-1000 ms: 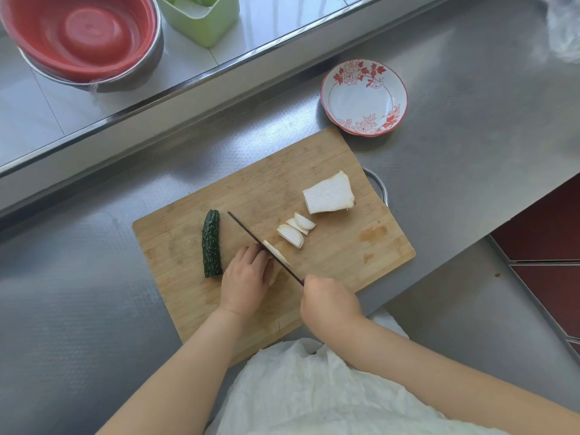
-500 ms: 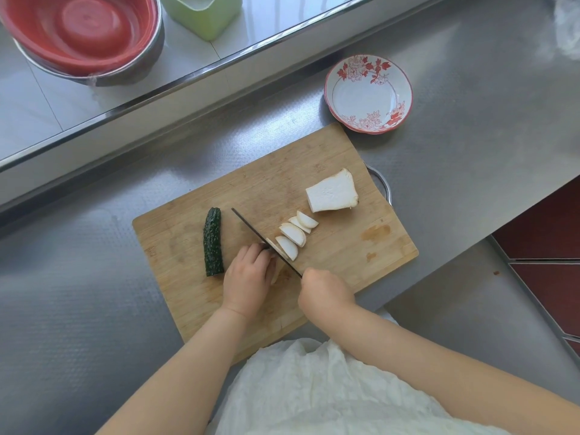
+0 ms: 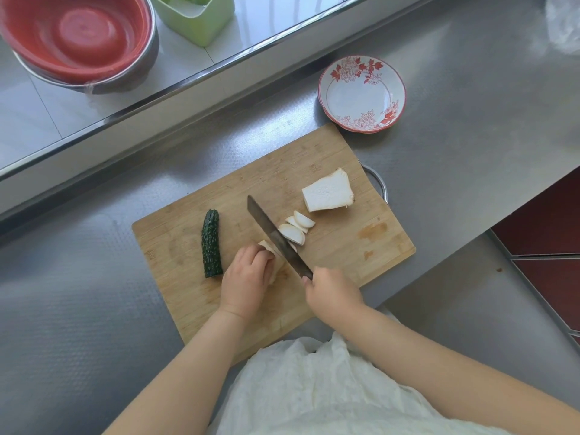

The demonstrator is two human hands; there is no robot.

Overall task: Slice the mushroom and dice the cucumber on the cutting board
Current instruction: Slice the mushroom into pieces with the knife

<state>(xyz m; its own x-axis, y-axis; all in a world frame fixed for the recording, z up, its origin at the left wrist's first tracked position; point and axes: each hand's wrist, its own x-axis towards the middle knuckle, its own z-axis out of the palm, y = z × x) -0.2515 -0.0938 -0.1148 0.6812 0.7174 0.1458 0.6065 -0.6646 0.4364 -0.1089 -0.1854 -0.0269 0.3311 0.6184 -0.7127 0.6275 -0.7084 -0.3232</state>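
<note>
Cucumber (image 3: pixel 211 244) beside left hand (image 3: pixel 246 282), patterned bowl (image 3: pixel 362 94) beyond cutting board (image 3: pixel 329 265)

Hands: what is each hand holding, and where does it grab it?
The right hand grips the knife by its handle, hidden inside the fist. The left hand holds the mushroom piece from above, its curled fingers over the uncut part beside the blade.

- One cutting board (image 3: pixel 329 171) on the worktop (image 3: pixel 470 120).
- One cucumber (image 3: pixel 211 243), at 9 o'clock on it.
- One large mushroom chunk (image 3: pixel 328 191), at 2 o'clock.
- Three cut mushroom slices (image 3: pixel 293 232).
- One knife (image 3: pixel 276 238).
- One patterned dish (image 3: pixel 362 94).
- One red bowl (image 3: pixel 75 36).
</note>
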